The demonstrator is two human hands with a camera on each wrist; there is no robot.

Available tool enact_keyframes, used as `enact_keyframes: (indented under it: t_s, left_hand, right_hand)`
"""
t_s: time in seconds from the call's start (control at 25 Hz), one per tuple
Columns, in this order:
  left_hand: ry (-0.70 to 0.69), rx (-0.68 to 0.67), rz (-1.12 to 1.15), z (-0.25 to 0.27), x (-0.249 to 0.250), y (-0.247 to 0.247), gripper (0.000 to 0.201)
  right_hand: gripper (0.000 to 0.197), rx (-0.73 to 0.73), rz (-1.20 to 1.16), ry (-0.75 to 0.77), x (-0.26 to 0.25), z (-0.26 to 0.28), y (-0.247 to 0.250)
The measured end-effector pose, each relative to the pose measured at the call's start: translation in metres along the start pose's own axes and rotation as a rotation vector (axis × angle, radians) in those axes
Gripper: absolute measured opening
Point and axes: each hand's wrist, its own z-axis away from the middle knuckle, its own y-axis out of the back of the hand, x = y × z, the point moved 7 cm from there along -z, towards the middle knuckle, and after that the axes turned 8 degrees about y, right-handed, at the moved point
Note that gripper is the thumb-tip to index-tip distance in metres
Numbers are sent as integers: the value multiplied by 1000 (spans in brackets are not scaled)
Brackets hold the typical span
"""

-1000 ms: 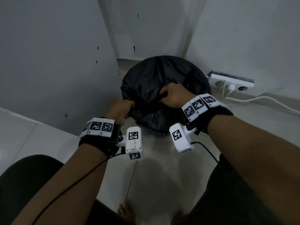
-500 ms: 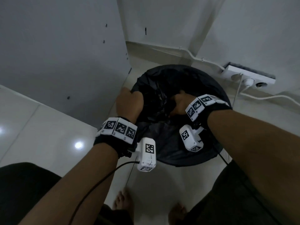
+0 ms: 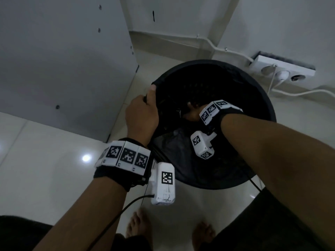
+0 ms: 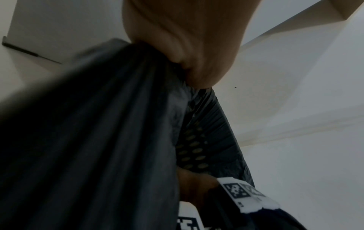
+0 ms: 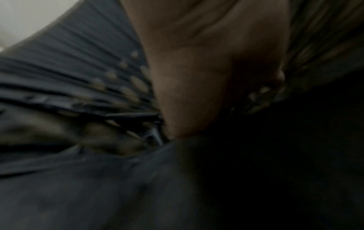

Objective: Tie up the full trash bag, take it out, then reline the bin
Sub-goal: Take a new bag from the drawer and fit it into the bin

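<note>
A round black perforated bin [image 3: 269, 105] stands on the tiled floor in a corner. A black trash bag [image 3: 179, 147] hangs inside it. My left hand [image 3: 143, 113] grips the bag's edge at the bin's left rim, thumb on top. In the left wrist view the bag [image 4: 98, 124] runs bunched into that hand [image 4: 187, 38], and the bin's holes [image 4: 193, 149] show beside it. My right hand [image 3: 192, 113] reaches down inside the bin, its fingers hidden. The blurred right wrist view shows the bag's folds [image 5: 69, 80] gathering into the palm [image 5: 206, 70].
A white power strip [image 3: 282, 69] with a plug and a white cable lies on the floor behind the bin to the right. A white cabinet panel [image 3: 63, 60] stands close on the left. My bare feet [image 3: 137, 230] are just in front of the bin.
Both hands have gone lower with the bag. The right hand has sunk into the bin, and the left has shifted out to the left rim. The head view has come in over the bin.
</note>
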Motion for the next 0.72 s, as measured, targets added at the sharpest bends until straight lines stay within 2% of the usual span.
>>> enact_keyframes:
  t_s: [0.04,0.12,0.16,0.2,0.24,0.32,0.4,0.44,0.52,0.56,0.64,0.72]
  left_hand:
    - [-12,4,-6,0,1,0,59]
    - [-22,4,-21,0,3,2,61]
    - [-31,6,-30,-2,4,3,61]
    - [-43,4,-39,-4,4,3,61]
    - [-46,-4,-42,-7,4,3,62]
    - [-50,-24,-40,-9,3,2,62]
    - [-54,-48,-21,-9,4,2,62]
    - [-54,-54,-11,-9,4,3,62]
    - [-47,-65,-10,-9,4,1,61]
    - [-50,-73,-16,-8,4,-1,61]
    - [-60,-91,-30,-7,5,-3,62]
    - [-74,-95,-42,-6,6,-4,62]
  right_hand:
    - [64,35,27,-2,-6,8,5]
    - [49,210,166,51,-23,21,31]
    - [41,321,225,126,-34,29,45]
    - [33,348,222,210,-44,39,51]
    - [25,306,221,322,-52,44,48]
    - [21,12,187,402,-47,42,18]
    - [42,-287,140,293,-32,35,-21]
    - [62,-345,172,230,-24,27,-34]
    - [100,-351,366,167,-12,16,-46]
    - [112,-323,417,141,-6,12,-47]
    - [126,-286,339,79,1,13,-51]
    - [126,-262,145,42,8,8,-55]
